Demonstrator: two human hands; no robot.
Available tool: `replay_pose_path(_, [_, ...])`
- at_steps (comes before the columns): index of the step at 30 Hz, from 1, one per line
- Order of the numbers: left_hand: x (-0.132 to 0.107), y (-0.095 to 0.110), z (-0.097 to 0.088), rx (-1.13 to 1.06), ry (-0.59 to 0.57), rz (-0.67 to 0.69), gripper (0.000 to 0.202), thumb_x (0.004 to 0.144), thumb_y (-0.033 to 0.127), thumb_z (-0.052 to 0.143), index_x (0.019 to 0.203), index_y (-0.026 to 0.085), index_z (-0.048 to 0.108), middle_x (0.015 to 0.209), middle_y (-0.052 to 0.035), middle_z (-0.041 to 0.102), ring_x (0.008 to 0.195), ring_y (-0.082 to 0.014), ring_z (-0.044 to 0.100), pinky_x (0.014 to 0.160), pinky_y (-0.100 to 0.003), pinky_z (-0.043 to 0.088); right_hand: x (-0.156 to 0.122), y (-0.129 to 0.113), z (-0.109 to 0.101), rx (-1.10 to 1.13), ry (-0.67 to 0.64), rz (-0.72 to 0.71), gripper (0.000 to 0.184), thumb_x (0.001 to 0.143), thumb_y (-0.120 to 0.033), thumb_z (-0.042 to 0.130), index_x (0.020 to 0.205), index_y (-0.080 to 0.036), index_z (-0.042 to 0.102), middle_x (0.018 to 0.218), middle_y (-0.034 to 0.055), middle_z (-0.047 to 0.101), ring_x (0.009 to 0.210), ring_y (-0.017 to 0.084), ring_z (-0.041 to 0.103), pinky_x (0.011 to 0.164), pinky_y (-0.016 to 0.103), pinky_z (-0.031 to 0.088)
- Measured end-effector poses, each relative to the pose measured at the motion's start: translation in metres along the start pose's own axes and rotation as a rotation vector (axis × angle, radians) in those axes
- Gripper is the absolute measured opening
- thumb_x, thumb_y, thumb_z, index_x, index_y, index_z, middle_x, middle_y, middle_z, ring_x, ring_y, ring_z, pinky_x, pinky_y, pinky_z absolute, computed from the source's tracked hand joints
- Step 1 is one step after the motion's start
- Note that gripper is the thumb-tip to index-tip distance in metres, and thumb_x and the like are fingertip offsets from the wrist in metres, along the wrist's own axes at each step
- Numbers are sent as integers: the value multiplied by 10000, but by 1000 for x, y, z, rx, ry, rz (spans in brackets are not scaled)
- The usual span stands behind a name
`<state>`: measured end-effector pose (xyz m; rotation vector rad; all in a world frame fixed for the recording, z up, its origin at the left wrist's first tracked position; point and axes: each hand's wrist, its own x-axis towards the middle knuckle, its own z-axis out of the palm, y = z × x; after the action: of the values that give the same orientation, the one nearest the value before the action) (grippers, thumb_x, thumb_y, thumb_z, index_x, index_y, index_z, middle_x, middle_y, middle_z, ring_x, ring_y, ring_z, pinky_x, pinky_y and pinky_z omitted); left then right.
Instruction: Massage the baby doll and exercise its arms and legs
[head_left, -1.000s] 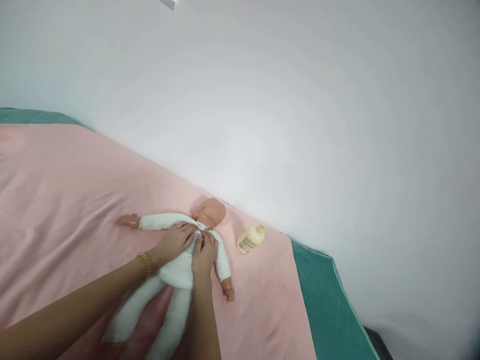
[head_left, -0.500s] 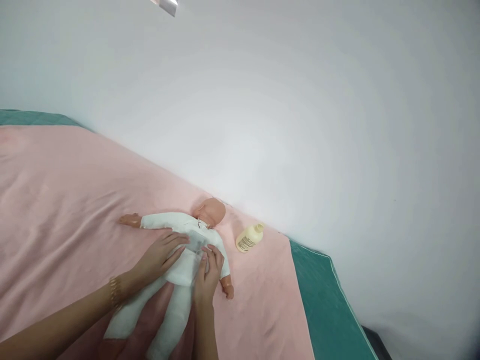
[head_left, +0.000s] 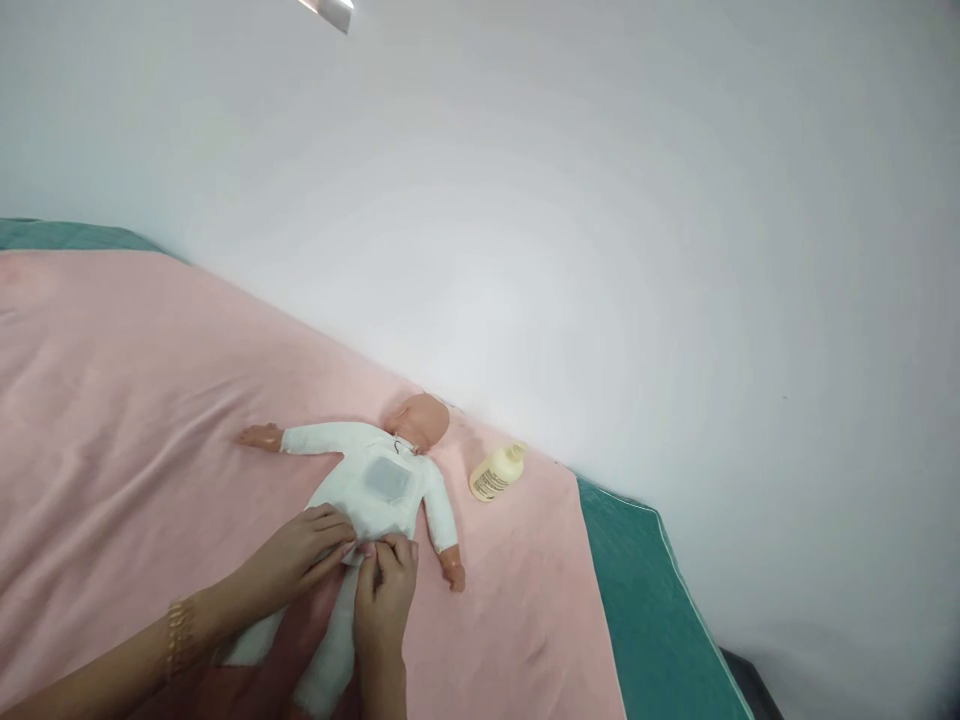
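Observation:
A baby doll [head_left: 386, 515] with a white cloth body lies stretched out, its plastic head farthest from me. A grey rectangular patch [head_left: 387, 479] shows on its torso. My left hand [head_left: 315, 545] is closed at the bottom of the torso, thumb and fingers pinching the white cloth. Close beside it, my right hand [head_left: 386, 580] pinches the same stretch of cloth with its fingers bent. The two hands nearly touch above the doll's legs, and they hide part of the lower torso and one hip.
Beneath the doll spreads a pink sheet [head_left: 150, 400] over a green cover [head_left: 660, 600]. A pale yellow bottle [head_left: 496, 474] lies tilted to the right of the doll's head. A white wall [head_left: 525, 220] rises right behind the bed's far edge.
Both hands have moved down from the grey patch to the lower end of the doll's torso and closed on the cloth there. The patch is now uncovered; the bottle has stayed put.

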<state>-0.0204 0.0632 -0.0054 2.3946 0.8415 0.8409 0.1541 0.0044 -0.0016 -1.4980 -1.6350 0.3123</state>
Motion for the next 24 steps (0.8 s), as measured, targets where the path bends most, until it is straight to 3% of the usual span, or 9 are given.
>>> replay_pose_path(5, [0, -5, 4, -66, 34, -43, 349, 1045, 314, 368, 911, 193, 667, 913, -48, 679, 913, -196, 593, 828, -292, 480, 1, 4, 5, 115, -2, 94, 289, 956, -164, 468, 823, -227, 716, 887, 40, 649, 923, 210, 581, 837, 341, 450])
replay_pose_path(11, [-4, 2, 4, -145, 146, -94, 352, 1025, 345, 389, 893, 195, 679, 910, -46, 687, 895, -194, 618, 828, -290, 503, -1, 4, 6, 154, 40, 100, 290, 954, -168, 475, 816, -236, 720, 880, 37, 663, 927, 215, 591, 825, 334, 451])
replay_pose_path(17, [-1, 0, -5, -82, 292, -42, 336, 1023, 336, 404, 1016, 213, 716, 1050, -51, 711, 1036, -200, 627, 960, -304, 476, 13, -4, -1, 168, 111, 81, 301, 981, -227, 454, 868, -219, 734, 911, 52, 653, 959, 212, 596, 866, 333, 458])
replay_pose_path(24, [13, -7, -5, -55, 193, -43, 358, 1035, 344, 388, 930, 193, 695, 963, -41, 705, 957, -198, 607, 909, -324, 443, 23, 0, 5, 67, 82, 86, 278, 921, -165, 495, 812, -210, 747, 899, 60, 673, 948, 224, 583, 871, 339, 441])
